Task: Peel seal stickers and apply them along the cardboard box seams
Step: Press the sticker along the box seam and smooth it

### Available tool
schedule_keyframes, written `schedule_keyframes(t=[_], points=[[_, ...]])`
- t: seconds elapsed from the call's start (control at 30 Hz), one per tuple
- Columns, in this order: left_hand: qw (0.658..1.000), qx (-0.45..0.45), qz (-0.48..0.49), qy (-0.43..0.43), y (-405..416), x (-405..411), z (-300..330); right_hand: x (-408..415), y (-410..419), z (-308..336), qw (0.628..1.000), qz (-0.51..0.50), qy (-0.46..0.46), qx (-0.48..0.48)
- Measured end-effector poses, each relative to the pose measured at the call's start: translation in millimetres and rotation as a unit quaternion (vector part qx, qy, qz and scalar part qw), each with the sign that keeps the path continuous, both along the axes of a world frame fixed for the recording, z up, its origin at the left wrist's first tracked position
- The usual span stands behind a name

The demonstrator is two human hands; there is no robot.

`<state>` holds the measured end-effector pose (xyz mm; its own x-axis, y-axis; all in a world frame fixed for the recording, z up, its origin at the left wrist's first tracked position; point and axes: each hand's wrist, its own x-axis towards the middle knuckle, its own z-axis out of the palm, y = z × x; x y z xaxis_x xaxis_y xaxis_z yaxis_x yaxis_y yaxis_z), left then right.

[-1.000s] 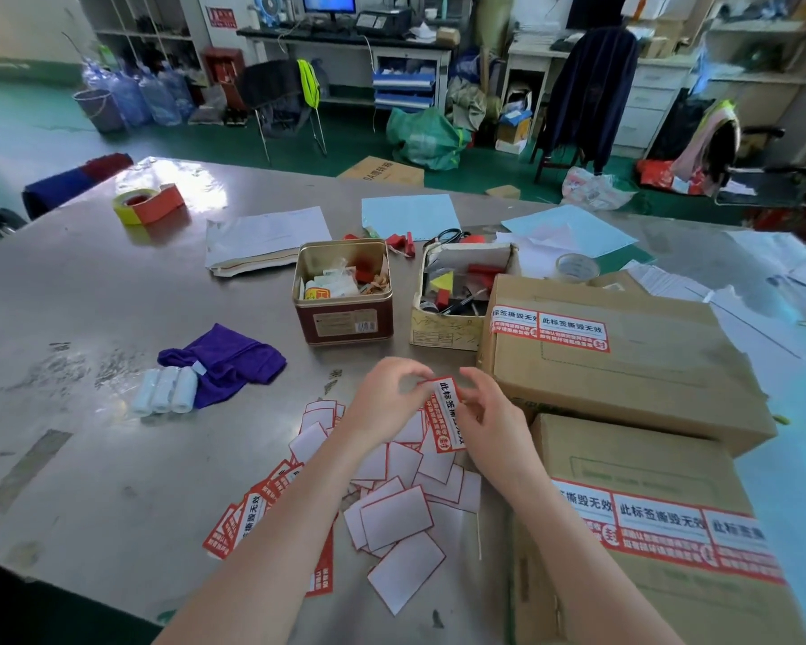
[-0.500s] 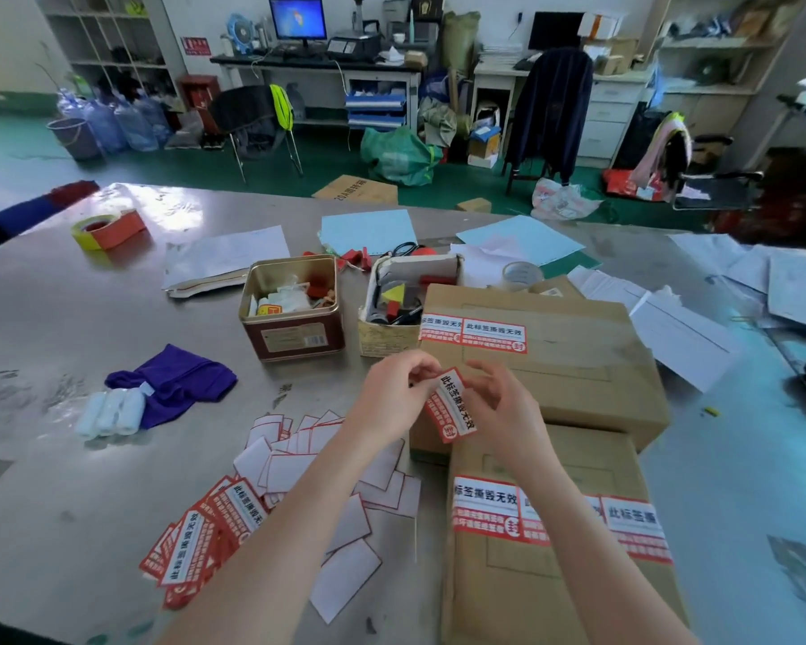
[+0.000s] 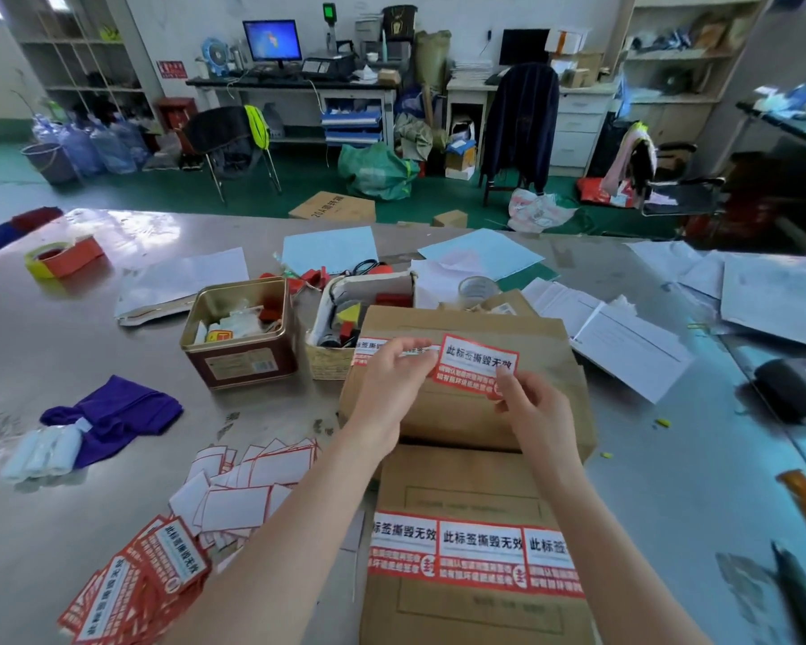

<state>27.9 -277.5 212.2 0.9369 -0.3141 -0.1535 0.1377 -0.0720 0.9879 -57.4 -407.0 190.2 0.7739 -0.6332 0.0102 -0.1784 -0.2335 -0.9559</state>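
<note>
Both hands hold one red-and-white seal sticker (image 3: 478,363) flat over the top of the far cardboard box (image 3: 466,412). My left hand (image 3: 392,388) pinches its left edge and my right hand (image 3: 533,407) pinches its lower right corner. Two stickers (image 3: 368,351) lie on that box's top, partly hidden behind my left hand. The near cardboard box (image 3: 461,486) carries a row of three stickers (image 3: 475,551) across its top. A stack of unpeeled stickers (image 3: 136,588) and several white backing papers (image 3: 243,486) lie on the table at lower left.
A metal tin (image 3: 238,332) and a small basket of tools (image 3: 340,318) stand behind the boxes. A purple cloth (image 3: 112,412), white rolls (image 3: 38,453), a tape dispenser (image 3: 66,258) and loose papers (image 3: 624,337) lie on the steel table (image 3: 66,346).
The sticker has gone from upright between my hands to flat and horizontal, carried forward over the far box. My hands have spread to its two ends.
</note>
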Motion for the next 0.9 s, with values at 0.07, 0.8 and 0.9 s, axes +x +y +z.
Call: schedule_keyframes(t=[0.07,0.8,0.9], points=[[1.000,-0.002,0.008,0.014,-12,1,-3,5,-13,1,0.998,-0.016,0.006,-0.056],[0.871,0.356,-0.054,-0.334,-42,29,-55,54,-64,-21,0.974,-0.040,0.111,-0.193],[0.873,0.349,-0.048,-0.338,-41,29,-56,55,-64,-23,0.970,-0.036,0.117,-0.209]])
